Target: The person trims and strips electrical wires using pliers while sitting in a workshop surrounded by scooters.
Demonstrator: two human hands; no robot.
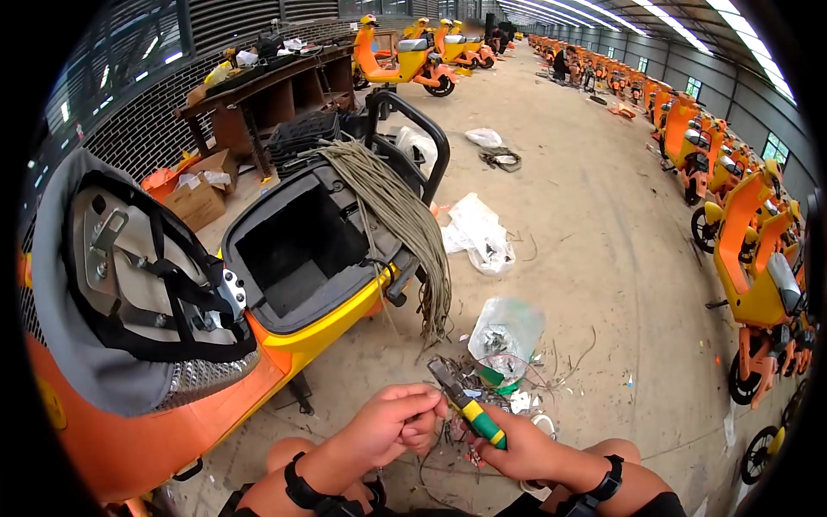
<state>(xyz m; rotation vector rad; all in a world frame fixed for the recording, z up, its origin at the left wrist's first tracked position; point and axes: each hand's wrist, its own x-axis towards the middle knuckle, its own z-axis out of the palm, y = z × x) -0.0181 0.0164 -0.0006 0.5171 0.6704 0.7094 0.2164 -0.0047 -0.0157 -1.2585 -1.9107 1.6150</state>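
My right hand (524, 450) is wrapped round a pair of pliers (475, 415) with green and yellow handles, the dark metal jaws pointing up and left. Just left of the jaws, my left hand (389, 422) is closed in a pinch; whatever lies in its fingers is too small to make out. Both hands are in front of my knees, above scattered wire scraps. To the left stands an orange and yellow scooter (297, 346) with its grey seat (62, 258) tipped up. Its black storage box (327, 280) gapes, and a bundle of olive cords (392, 202) drapes over the rear.
A clear plastic bag (521, 320) with small parts sits on the floor beyond my hands. Farther off lie a white bag (472, 226) and a coil (501, 158). Cardboard boxes (194, 205) and a workbench (233, 121) stand back left; scooters (745, 258) line the right side.
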